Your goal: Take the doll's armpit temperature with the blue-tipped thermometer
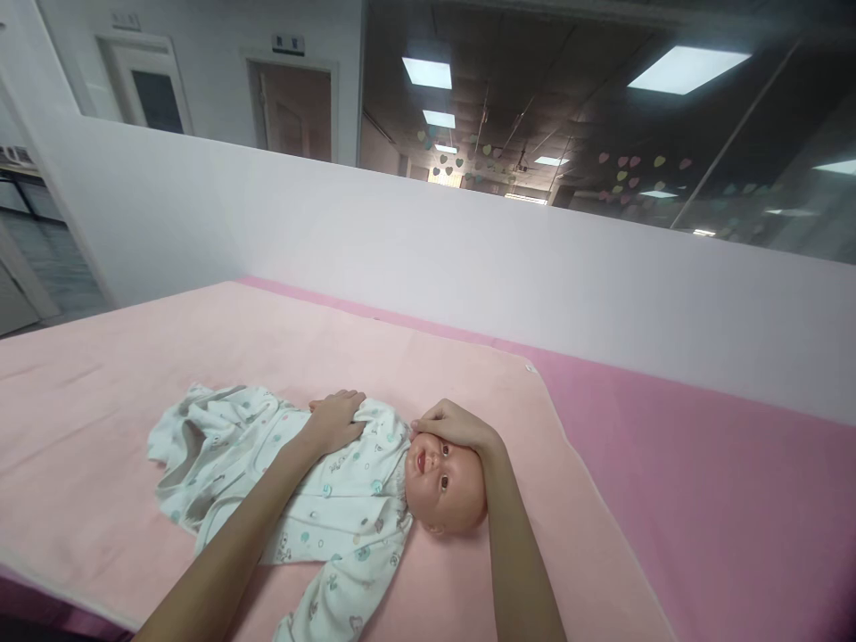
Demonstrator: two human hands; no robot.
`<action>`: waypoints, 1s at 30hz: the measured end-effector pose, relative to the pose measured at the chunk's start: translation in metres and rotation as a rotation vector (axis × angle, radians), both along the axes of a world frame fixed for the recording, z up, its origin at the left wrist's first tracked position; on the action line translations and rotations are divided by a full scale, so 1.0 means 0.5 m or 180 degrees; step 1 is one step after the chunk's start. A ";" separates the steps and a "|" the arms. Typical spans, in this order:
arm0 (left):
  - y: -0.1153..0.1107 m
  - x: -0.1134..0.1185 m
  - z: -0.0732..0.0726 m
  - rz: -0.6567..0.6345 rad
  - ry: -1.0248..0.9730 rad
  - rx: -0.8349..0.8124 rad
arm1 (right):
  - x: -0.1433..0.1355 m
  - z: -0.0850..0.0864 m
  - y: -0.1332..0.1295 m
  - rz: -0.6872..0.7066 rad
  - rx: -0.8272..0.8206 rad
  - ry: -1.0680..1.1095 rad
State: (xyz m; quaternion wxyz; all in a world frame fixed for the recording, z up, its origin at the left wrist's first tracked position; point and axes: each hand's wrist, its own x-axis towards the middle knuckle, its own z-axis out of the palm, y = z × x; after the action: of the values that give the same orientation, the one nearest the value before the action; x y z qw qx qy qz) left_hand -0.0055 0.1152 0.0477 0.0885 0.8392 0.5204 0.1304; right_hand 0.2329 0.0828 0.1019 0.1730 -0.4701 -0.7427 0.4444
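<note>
Pale pink cloth (107, 374) lies across a deeper pink surface (722, 481), with a low white wall (428, 241) rising behind. The left hand (338, 421) rests over the far sleeve and side of a baby doll (354, 504), its fingers lying close together and bent over the sleeve; whether they grip the fabric I cannot tell. The right hand (458, 423) curves around the far side of the doll's head (458, 495), thumb side near the cheek and neck, wrist bent at the crown (most of its fingers are hidden, so I cannot tell how firmly they close). Between the two hands runs the doll's collar (407, 464). The doll lies on its back in the lower middle of the view, its long axis crossing from left to right with a slight downward slope, crown pointing right, chin to the left, eyes and mouth facing up. Its patterned garment (317, 517), fastened with pale blue-green buttons (378, 487), trails off leftward into a rumpled lower part (193, 446), while the near sleeve (341, 584) angles away from the shoulder toward the bottom edge. Farther out, beyond the wall, stand two doorways, one with a brown door (298, 120), and a large dark glass pane (568, 116) showing bright ceiling panels (688, 69) and coloured heart shapes (621, 176).
</note>
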 end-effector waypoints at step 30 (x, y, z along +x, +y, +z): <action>0.003 -0.001 -0.007 0.0008 0.0067 0.0089 | 0.047 -0.012 -0.011 -0.0020 -0.0600 0.1250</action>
State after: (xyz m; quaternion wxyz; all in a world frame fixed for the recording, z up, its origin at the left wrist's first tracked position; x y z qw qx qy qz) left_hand -0.0059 0.1167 0.0443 0.0711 0.8411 0.5205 0.1290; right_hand 0.2562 0.0775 0.0957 0.2710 -0.3909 -0.6485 0.5943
